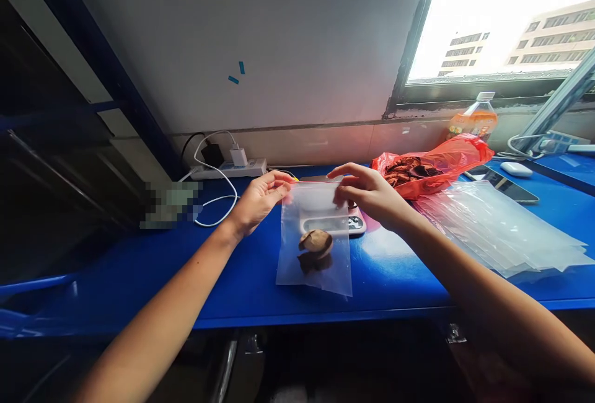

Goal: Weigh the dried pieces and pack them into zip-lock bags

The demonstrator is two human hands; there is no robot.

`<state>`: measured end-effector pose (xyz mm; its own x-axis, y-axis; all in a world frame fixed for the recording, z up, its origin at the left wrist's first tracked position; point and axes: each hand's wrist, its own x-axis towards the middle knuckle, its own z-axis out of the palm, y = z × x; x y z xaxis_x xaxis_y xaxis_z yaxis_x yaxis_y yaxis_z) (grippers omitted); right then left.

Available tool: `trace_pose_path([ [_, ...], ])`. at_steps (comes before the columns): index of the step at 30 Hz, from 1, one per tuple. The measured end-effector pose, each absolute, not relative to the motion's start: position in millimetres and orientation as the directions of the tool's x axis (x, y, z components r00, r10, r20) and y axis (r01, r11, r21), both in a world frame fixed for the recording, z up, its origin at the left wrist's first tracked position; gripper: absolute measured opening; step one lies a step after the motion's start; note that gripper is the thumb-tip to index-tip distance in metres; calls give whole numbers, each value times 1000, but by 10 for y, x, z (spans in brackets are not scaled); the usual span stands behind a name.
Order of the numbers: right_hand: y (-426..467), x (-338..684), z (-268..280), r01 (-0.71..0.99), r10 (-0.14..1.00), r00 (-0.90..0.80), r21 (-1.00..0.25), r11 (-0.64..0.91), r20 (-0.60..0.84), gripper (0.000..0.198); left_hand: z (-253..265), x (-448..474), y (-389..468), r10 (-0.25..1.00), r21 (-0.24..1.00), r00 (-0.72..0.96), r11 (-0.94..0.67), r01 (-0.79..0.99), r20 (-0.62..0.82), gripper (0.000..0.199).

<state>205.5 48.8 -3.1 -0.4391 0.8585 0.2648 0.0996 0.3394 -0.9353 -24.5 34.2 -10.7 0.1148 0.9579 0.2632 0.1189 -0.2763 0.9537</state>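
Work at a blue table. A grey wall [279,31] fills the upper middle of the frame; the table [223,291] spans its lower half, and a window [488,6] occupies the upper right. At right on the table lies a stack of clear bags [506,229], with a red plastic bag [458,164] touching it from behind, open and holding dark brown dried pieces [411,170]. Centre: a translucent bag [316,204] hangs with a reddish line along its top, a pale brown piece [317,243] and darker fragments showing low within it. The left hand [261,201] pinches its upper left corner between thumb and fingers; the right hand [372,192], fingers bent and blurred, is at the upper right corner, and whether it grips cannot be told. Behind the bag, partly hidden, is a pink scale [357,224]. Centre left, rear: a white power strip [253,168]. Upper right: a bottle [474,123] of orange liquid. Far right: a phone [520,191] and, just beside it, a small white object [515,169].
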Motion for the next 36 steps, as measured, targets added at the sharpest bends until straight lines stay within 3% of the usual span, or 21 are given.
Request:
trace_pose_path([
  [7, 566, 2066, -99, 188, 872, -386, -900, 393, 300, 28, -86, -265, 337, 961, 958, 107, -266, 108, 255, 30],
  [12, 586, 2039, -137, 503, 775, -363, -592, 630, 517, 34, -154, -208, 343, 940, 904, 74, -341, 259, 333, 24],
  [15, 541, 1988, -153, 484, 671, -503, -466, 741, 545, 37, -206, -106, 273, 908, 805, 122, -413, 426, 401, 18],
  [19, 450, 1904, -178, 383, 601, -619, -475, 793, 506, 37, -278, 46, 159, 859, 665, 227, -501, 554, 459, 10],
  [24, 418, 1869, -204, 386, 636, -621, -527, 757, 459, 36, -354, 116, 132, 844, 688, 225, -530, 495, 488, 15],
  [28, 409, 1874, -219, 406, 614, -619, -469, 784, 490, 39, -370, 106, 151, 832, 691, 189, -542, 479, 522, 18],
  [32, 365, 1844, -219, 432, 596, -612, -412, 803, 519, 41, -346, 99, 140, 807, 645, 192, -568, 511, 559, 16],
  [36, 325, 1794, -180, 465, 637, -573, -435, 771, 517, 38, -295, 84, 132, 765, 566, 226, -610, 554, 603, 13],
])
